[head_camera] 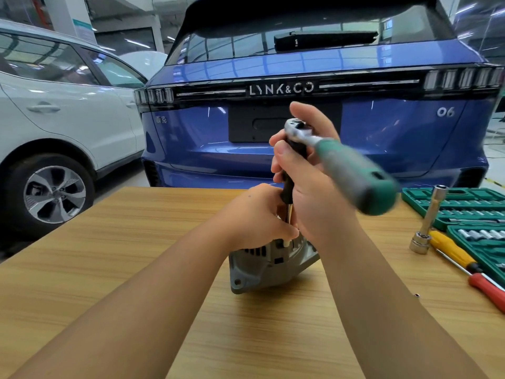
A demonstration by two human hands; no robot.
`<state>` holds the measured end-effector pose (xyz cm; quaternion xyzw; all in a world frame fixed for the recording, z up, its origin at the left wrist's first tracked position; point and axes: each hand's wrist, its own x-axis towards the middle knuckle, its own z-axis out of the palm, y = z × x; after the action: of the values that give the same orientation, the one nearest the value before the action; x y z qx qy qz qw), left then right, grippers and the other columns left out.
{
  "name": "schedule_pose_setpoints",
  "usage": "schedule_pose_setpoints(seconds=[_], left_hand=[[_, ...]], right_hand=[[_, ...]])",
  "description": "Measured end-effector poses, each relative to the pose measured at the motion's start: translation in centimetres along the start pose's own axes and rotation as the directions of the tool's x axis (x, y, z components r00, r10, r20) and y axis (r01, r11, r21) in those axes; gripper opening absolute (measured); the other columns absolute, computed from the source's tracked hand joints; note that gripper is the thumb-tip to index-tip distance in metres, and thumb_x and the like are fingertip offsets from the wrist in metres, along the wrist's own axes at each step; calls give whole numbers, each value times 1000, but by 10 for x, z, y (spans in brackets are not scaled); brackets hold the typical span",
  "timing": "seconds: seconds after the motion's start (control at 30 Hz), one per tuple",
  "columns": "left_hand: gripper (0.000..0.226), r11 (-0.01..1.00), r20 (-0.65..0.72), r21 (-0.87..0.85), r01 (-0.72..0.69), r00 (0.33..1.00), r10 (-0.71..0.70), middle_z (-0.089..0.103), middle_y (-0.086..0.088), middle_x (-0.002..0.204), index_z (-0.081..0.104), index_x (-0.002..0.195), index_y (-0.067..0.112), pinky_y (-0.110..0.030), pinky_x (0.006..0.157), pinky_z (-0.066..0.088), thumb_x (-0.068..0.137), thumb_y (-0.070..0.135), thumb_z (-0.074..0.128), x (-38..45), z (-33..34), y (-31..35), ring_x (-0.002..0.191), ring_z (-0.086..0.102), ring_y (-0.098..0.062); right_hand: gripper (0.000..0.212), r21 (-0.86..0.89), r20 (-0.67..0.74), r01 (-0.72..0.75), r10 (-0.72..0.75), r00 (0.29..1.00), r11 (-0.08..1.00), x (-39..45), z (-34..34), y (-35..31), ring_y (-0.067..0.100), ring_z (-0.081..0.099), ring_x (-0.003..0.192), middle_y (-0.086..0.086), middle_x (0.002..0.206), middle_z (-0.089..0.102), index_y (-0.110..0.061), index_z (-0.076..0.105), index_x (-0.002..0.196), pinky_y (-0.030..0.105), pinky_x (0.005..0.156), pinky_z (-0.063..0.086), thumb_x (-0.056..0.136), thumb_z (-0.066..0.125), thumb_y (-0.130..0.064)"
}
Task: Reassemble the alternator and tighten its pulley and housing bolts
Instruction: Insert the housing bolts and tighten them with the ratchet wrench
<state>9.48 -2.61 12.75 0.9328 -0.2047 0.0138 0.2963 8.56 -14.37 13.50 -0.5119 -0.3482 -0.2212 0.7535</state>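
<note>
Workshop tabletop (109, 242): mid-table, left hand (254, 214) grips the extension (288, 187) on the alternator (262, 266); right hand (306, 170) wraps the ratchet (341, 162) head. Housing-bolt tightening seems underway; next, swing the handle.

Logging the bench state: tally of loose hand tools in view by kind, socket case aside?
Ratchet wrench: 1, green-handled ratchet, with the right hand at its head end
Extension/driver shaft: 1, black shaft down to the alternator, left hand at its base
Screwdrivers: 2, yellow screwdriver, red screwdriver
Long sockets: 1, chrome deep socket
Total: 5
</note>
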Motion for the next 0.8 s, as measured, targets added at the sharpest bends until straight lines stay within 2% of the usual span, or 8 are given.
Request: schedule_pose_setpoints(seconds=[0.1,0.17,0.27,0.33,0.47,0.53,0.67,0.8], left_hand=[[17,1000,-27,-11,10,1000,-11,70,2,88,66,94,23,-44,82,61,83,23,80,-1,0,0,83,68,-12],[20,1000,-33,-23,12,999,-12,70,5,89,65,94,27,-40,82,60,82,22,81,-2,0,-1,83,66,-6],[19,1000,-31,-21,12,999,-13,70,5,89,66,93,26,-39,83,59,82,22,81,-1,0,-1,84,65,-5],[14,999,-15,-38,12,1000,-12,71,0,87,70,90,26,-42,82,59,84,20,80,0,1,0,81,68,-11],[11,1000,61,10,-22,998,21,74,5,90,72,97,22,-40,81,59,88,26,76,2,2,3,84,71,-14],[15,1000,75,11,-22,997,21,75,3,93,72,102,21,-45,86,60,89,26,76,2,2,3,87,72,-17],[10,999,36,2,-33,999,33,73,7,86,71,95,24,-33,74,56,87,25,78,4,2,-2,78,69,-9],[17,998,29,-23,-67,997,67,73,16,81,68,86,32,-31,74,55,85,20,79,5,2,-6,78,68,-3]], right_hand=[[51,185,35,-188,185,982,965,8,-5,-3,24,51,69,5,86,69,-36,69,114,27,57,49,102,39,4],[38,307,107,-273,252,962,912,11,-10,-5,24,53,67,9,87,69,-33,69,117,27,57,50,104,38,-16],[32,245,120,-278,256,959,929,11,-9,-6,20,55,69,6,88,65,-28,59,123,27,60,49,95,51,-41],[44,240,43,-298,297,954,924,11,-7,-7,17,56,65,3,83,64,-23,58,121,25,57,47,83,74,-36],[30,55,-231,-130,139,963,990,4,-4,-10,12,41,55,-3,65,53,-5,63,109,24,51,39,90,73,-25],[21,11,-286,-147,144,947,989,4,-5,-10,15,35,55,2,63,45,-1,63,101,26,51,37,91,73,-18],[30,192,-17,-246,254,967,950,4,-9,-11,13,47,63,-3,72,53,-17,61,117,25,62,45,89,67,-10],[34,-4,-57,11,-11,998,1000,0,-1,-4,18,51,68,2,85,58,-26,58,120,32,65,46,93,61,-5]])
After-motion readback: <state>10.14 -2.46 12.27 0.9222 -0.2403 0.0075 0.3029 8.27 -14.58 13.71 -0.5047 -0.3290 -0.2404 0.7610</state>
